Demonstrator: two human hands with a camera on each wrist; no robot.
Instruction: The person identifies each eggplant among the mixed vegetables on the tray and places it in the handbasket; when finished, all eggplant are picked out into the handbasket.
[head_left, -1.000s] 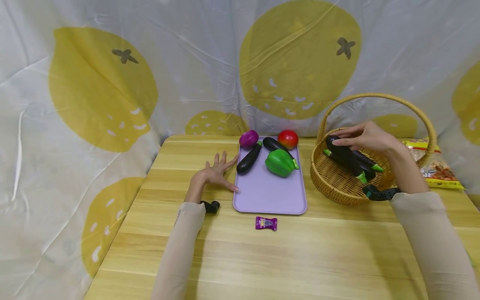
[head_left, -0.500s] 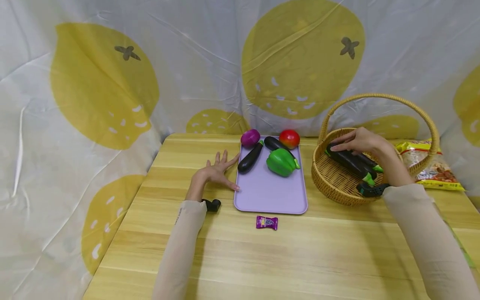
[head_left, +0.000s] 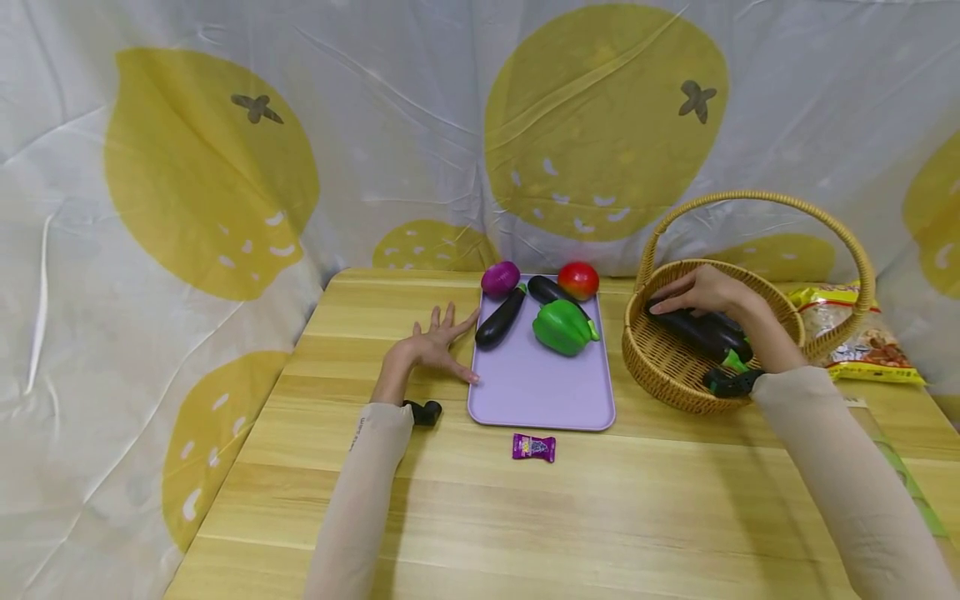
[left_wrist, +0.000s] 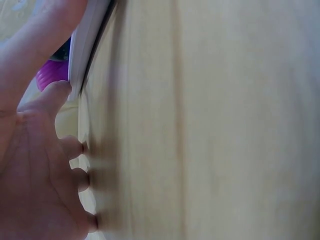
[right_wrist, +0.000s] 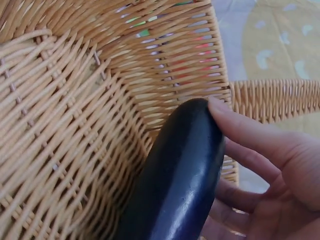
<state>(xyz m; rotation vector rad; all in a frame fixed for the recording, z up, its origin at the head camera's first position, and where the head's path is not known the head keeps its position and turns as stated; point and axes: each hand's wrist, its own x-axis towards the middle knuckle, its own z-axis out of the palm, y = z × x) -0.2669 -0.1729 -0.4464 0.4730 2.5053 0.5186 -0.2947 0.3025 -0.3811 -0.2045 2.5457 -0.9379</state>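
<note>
The right hand [head_left: 708, 292] had sunk lower into the wicker basket [head_left: 660, 385] near the far edge of the bench [head_left: 600, 517], its grip pinching an eggplant [head_left: 701, 336], apparently settled there but unreleased; the left hand [head_left: 429, 346], spread, touched the lilac tray [head_left: 540, 402].

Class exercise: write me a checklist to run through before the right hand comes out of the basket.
1. Held eggplant inside the basket: ok.
2. Held eggplant resting on the basket's floor: cannot tell; its underside is hidden.
3. Right hand off the held eggplant: not ok; it grips one end.
4. Right sleeve apart from the handle: cannot tell; they look close in the head view.
5. Left hand touching the tray: ok, at its left edge.
6. Candy off the tray: ok; it lies on the table.
</note>
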